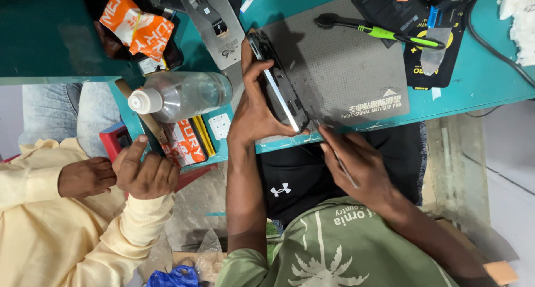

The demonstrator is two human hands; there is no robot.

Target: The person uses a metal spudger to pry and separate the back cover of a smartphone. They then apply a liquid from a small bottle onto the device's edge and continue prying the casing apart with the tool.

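Head view looked down on a teal workbench (479, 81) with a grey anti-slip mat (345, 69) lying on it. The person's left hand (253, 111) gripped a dark phone (277, 82) stood on its long edge on the mat, the thumb and fingers clamped around its frame, with the thumb tip near the phone's lower end at about 4 o'clock from the palm. The phone ran from 11 o'clock to 5 o'clock across the mat's left part, tilted, its pale side rail facing the camera. The right hand (359, 164) sat at 4 o'clock from the phone, just off the bench edge, its fingers pinched together on a thin metal tool (341, 163) whose tip pointed toward 11 o'clock and reached the mat close beside the phone's lower corner; whether it touched the phone could not be told. At 1 o'clock from the phone, a black brush with a green handle (379, 32) lay on the mat's top edge. At 9 o'clock from the left hand, a clear plastic bottle (181, 95) with a white cap lay on its side, and an orange and white packet (136, 25) lay at 11 o'clock from it. Low at 8 o'clock, a co-worker in a pale yellow sleeve (67, 231) held both hands (120, 175) loosely together, well apart from the phone.
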